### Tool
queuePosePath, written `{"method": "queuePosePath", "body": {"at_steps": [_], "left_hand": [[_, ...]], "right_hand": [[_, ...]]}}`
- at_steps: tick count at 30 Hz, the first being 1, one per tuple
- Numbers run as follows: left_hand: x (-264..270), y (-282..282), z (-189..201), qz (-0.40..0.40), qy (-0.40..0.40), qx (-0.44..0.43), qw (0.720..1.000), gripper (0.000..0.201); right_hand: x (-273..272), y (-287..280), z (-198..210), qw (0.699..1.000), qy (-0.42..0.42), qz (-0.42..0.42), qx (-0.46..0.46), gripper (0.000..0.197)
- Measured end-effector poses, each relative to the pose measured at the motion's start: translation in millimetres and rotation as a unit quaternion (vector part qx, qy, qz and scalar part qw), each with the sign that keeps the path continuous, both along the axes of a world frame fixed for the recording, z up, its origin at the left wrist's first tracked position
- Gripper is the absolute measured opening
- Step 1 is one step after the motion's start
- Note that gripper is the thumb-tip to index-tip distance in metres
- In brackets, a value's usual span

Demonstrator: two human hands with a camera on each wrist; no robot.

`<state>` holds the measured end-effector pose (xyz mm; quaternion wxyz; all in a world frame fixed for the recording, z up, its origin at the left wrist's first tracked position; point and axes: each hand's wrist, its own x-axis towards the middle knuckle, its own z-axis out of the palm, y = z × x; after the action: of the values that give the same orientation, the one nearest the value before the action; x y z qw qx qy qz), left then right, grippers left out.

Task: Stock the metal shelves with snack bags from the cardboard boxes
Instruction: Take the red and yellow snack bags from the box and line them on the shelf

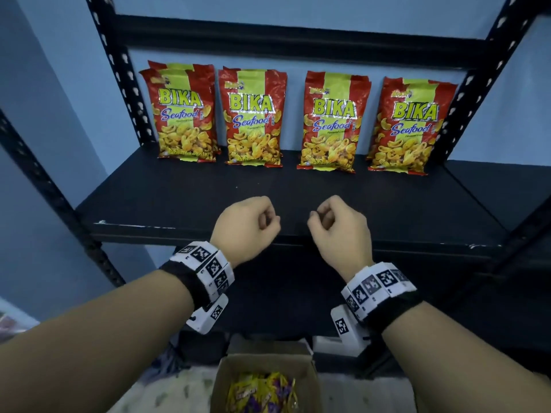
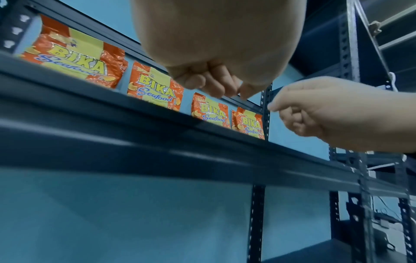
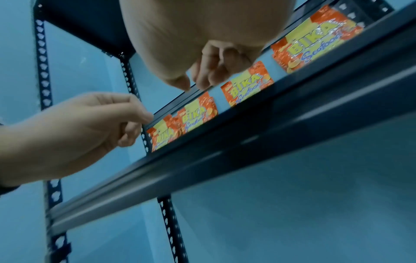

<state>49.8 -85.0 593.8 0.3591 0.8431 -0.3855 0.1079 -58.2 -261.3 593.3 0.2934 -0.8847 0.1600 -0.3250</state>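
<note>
Above the front edge of the black metal shelf (image 1: 179, 201), my left hand (image 1: 243, 226) and right hand (image 1: 340, 229) hover side by side, each with its fingers loosely curled and holding nothing. Along the back of that shelf I see four red-and-yellow snack bags (image 1: 253, 119) standing upright in a row against the blue wall, and below my wrists an open cardboard box (image 1: 222, 380) holds yellow-and-purple packets (image 1: 262, 391)
</note>
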Motion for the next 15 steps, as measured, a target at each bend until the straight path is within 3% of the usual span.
{"method": "queuePosePath", "body": {"at_steps": [3,5,10,15], "left_hand": [[-19.3,26.5,-25.0,-0.028,-0.028,-0.005,0.999,0.02],[-28.0,39.6,-48.7,-0.036,-0.014,0.007,0.999,0.02],[-33.5,64.2,-134.3,-0.035,0.116,0.082,0.989,0.022],[-42.8,81.1,-234.0,-0.019,0.258,0.198,0.946,0.014]], "right_hand": [[-12.3,23.2,-31.0,0.997,-0.059,0.042,-0.02,0.02],[-20.1,33.2,-56.0,0.996,-0.049,0.072,-0.019,0.02],[-36.9,41.4,-133.2,0.986,0.117,0.095,0.071,0.023],[-60.4,37.5,-224.0,0.938,0.3,0.097,0.143,0.022]]}}
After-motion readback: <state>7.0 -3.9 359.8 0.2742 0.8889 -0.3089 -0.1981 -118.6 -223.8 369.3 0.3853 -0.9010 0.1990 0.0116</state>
